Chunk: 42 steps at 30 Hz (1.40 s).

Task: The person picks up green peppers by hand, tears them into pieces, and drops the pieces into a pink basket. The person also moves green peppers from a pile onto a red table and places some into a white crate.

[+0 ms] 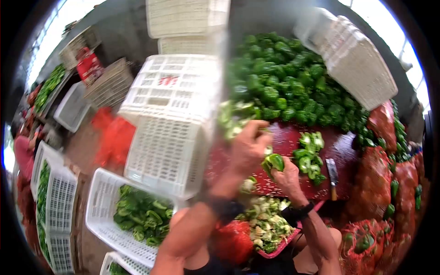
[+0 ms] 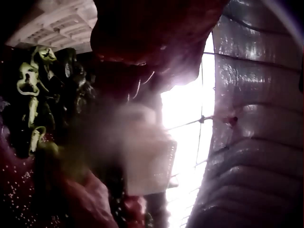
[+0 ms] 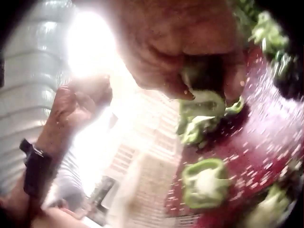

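In the head view my right hand (image 1: 288, 178) grips a cut green bell pepper (image 1: 276, 161) above the red board (image 1: 270, 183). Up close in the right wrist view, thumb and fingers curl round that pepper, whose pale inside shows. My left hand (image 1: 249, 145) hovers just left of it, fingers loosely bent, with nothing visible between them. Cut pepper pieces (image 1: 309, 156) lie on the board to the right, beside a knife (image 1: 332, 176) with a wooden handle. A blurred heap of pale cut pieces (image 1: 231, 117) sits beyond the left hand. Seeds dot the board.
Whole green peppers (image 1: 284, 78) are heaped at the back. Below the board stands a pink container (image 1: 275, 251) of pepper cores (image 1: 266, 224). White crates (image 1: 160, 151) are stacked at left, near a crate (image 1: 98, 188) of peppers. Red mesh sacks (image 1: 371, 183) line the right.
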Each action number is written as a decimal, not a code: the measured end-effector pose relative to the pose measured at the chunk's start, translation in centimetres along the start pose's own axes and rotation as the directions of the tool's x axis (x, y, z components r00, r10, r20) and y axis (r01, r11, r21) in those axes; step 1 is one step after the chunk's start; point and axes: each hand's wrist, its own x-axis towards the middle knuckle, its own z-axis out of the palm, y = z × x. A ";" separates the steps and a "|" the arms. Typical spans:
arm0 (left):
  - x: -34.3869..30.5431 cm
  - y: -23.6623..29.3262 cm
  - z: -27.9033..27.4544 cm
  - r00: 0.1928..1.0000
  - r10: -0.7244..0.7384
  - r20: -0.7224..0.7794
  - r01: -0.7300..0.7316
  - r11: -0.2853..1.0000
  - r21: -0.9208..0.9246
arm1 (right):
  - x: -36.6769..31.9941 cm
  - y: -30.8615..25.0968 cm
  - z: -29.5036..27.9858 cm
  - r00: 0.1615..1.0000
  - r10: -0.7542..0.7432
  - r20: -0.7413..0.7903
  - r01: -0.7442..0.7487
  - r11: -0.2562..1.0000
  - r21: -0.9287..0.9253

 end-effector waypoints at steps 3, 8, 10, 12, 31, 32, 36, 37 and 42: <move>-1.4 2.2 1.7 0.975 0.209 0.068 -0.194 0.964 -0.184 | -0.3 -4.0 4.5 0.967 -0.073 0.244 -0.066 0.853 0.518; -3.4 4.2 3.8 0.870 0.488 0.073 -0.451 0.846 -0.284 | -1.3 -14.7 11.6 0.697 -0.260 0.668 -0.244 0.791 0.562; -3.5 4.2 3.2 0.846 0.532 0.035 -0.509 0.826 -0.241 | -1.8 -15.3 14.9 0.676 -0.363 0.642 -0.214 0.737 0.641; -3.2 4.0 3.0 0.856 0.517 0.007 -0.505 0.838 -0.206 | -1.2 -14.2 14.5 0.837 -0.349 0.421 0.126 0.873 0.471; 0.6 0.0 -9.5 0.884 -0.360 -0.299 0.138 0.811 -0.568 | -8.1 -3.4 7.7 0.842 -0.084 0.534 0.376 0.801 -0.467; 0.7 -0.1 -9.1 0.892 -0.354 -0.280 0.148 0.815 -0.560 | -8.7 -3.6 7.6 0.823 -0.085 0.562 0.406 0.779 -0.478; 0.4 0.4 -7.4 0.936 -0.317 -0.155 0.230 0.880 -0.416 | -8.4 -5.6 7.7 0.823 0.050 0.566 0.327 0.772 -0.545; 0.2 0.7 -7.1 0.940 -0.328 -0.095 0.272 0.887 -0.374 | -8.0 -6.8 6.8 0.816 0.065 0.575 0.287 0.817 -0.500; -0.9 2.2 -5.6 0.914 -0.396 0.093 0.405 0.907 -0.114 | -5.6 -3.5 2.5 0.803 0.139 0.579 -0.290 0.940 0.177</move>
